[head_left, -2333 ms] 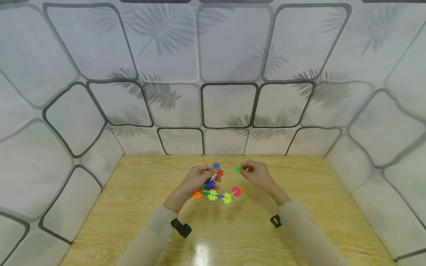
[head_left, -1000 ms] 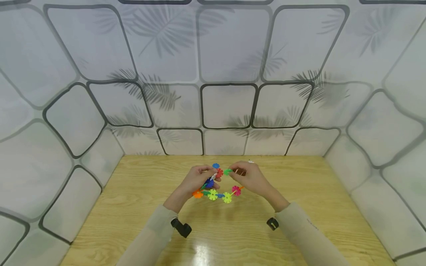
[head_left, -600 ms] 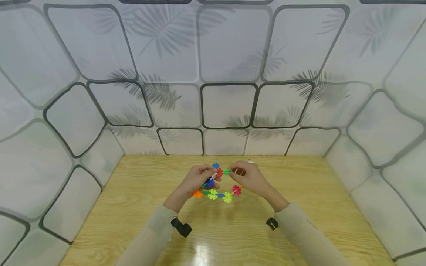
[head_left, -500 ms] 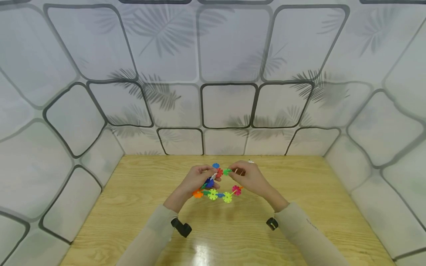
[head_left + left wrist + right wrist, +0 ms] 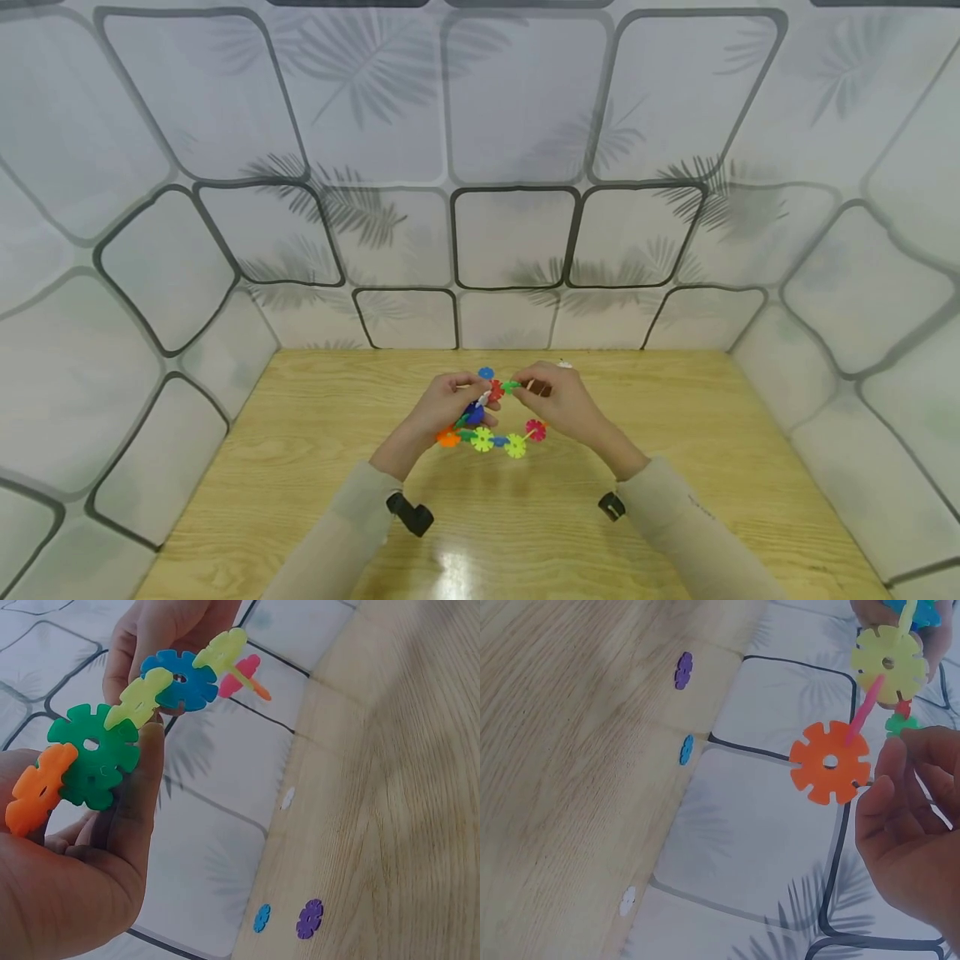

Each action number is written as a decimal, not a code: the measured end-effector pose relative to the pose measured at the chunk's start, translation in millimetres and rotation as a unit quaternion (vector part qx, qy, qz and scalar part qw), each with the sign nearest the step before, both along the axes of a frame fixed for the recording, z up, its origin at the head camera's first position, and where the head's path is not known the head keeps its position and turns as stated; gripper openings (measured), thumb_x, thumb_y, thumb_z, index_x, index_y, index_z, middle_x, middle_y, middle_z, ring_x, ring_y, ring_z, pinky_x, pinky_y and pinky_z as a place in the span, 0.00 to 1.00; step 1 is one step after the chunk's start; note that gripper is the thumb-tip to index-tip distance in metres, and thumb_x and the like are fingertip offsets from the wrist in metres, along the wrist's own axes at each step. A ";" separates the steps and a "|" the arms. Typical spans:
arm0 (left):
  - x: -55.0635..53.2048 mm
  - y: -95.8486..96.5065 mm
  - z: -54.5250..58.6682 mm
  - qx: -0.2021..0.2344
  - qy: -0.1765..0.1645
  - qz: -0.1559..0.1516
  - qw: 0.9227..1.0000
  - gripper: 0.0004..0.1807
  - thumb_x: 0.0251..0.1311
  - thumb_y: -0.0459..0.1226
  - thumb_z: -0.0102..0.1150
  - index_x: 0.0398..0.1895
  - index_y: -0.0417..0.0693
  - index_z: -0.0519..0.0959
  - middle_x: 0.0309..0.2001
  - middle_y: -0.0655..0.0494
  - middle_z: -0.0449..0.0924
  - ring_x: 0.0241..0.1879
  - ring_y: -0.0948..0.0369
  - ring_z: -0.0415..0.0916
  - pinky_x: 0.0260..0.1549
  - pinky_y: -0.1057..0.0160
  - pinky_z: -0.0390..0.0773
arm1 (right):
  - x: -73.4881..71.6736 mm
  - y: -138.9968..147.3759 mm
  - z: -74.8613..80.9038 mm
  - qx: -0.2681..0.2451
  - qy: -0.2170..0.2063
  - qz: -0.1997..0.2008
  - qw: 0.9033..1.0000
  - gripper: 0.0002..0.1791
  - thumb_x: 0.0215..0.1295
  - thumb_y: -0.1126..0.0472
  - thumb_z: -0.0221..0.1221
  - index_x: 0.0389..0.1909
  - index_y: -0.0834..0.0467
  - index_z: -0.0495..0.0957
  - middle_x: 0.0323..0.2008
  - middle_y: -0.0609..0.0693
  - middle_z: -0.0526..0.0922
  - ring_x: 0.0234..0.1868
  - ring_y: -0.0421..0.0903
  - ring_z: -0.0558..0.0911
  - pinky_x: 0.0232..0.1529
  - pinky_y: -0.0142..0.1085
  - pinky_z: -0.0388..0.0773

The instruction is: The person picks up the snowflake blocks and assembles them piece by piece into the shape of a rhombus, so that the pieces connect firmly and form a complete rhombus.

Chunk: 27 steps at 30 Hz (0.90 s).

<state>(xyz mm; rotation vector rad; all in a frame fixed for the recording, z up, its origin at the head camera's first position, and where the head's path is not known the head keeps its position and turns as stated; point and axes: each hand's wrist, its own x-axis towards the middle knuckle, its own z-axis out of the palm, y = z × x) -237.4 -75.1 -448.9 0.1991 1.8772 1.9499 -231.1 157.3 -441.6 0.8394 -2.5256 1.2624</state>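
My left hand [image 5: 442,404] holds a curved chain of slotted plastic snowflake discs, pinching it near a white disc [image 5: 483,399] and a red disc [image 5: 497,389]. A dark blue disc [image 5: 473,413] shows by its fingers. The chain hangs round through an orange disc [image 5: 448,437], yellow discs [image 5: 482,439] and a pink disc [image 5: 536,430] to a second orange disc [image 5: 830,762] at the free end. Between thumb and fingertips, my right hand [image 5: 562,404] pinches a green disc [image 5: 510,387] against the red one's edge. Whether their slots interlock cannot be made out.
Loose on the wooden table [image 5: 337,500] near its back edge lie a light blue disc [image 5: 487,372], a purple disc [image 5: 309,919] and a white disc [image 5: 628,901]. Patterned cloth walls [image 5: 517,237] enclose the back and sides.
My right hand has moved left, bringing the green disc from apart to the red disc. The left hand and chain have hardly moved. Over the last half second both hands are nearly still.
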 end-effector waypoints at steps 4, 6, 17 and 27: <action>1.1 0.2 1.7 0.010 -0.009 0.004 1.000 0.14 0.81 0.40 0.54 0.52 0.36 0.81 0.41 0.41 0.90 0.29 0.59 0.90 0.39 0.58 0.92 | -0.3 -1.7 0.8 -0.015 0.004 0.007 1.000 0.07 0.70 0.67 0.68 0.45 0.59 0.89 0.34 0.49 0.87 0.25 0.35 0.78 0.26 0.31 0.80; 1.6 0.1 3.0 0.011 -0.014 0.007 1.000 0.13 0.81 0.40 0.54 0.52 0.37 0.80 0.43 0.39 0.89 0.29 0.59 0.90 0.39 0.58 0.92 | -0.6 -2.7 0.9 -0.027 0.004 0.010 1.000 0.06 0.69 0.68 0.68 0.45 0.59 0.89 0.33 0.50 0.87 0.23 0.35 0.77 0.23 0.31 0.78; 2.3 0.1 4.2 0.010 -0.022 0.004 1.000 0.12 0.81 0.40 0.53 0.48 0.40 0.81 0.36 0.50 0.90 0.28 0.60 0.90 0.37 0.58 0.92 | -1.9 -8.0 -2.8 -0.034 0.002 0.015 0.999 0.06 0.69 0.71 0.67 0.42 0.59 0.89 0.32 0.50 0.86 0.20 0.34 0.76 0.19 0.31 0.78; 2.5 -1.6 -0.4 -0.019 0.001 -0.028 0.999 0.15 0.82 0.43 0.51 0.51 0.40 0.80 0.48 0.34 0.88 0.30 0.60 0.91 0.32 0.63 0.91 | 0.2 -7.3 -2.9 0.000 0.025 0.019 1.000 0.07 0.68 0.68 0.69 0.45 0.58 0.89 0.38 0.50 0.88 0.29 0.36 0.80 0.30 0.31 0.82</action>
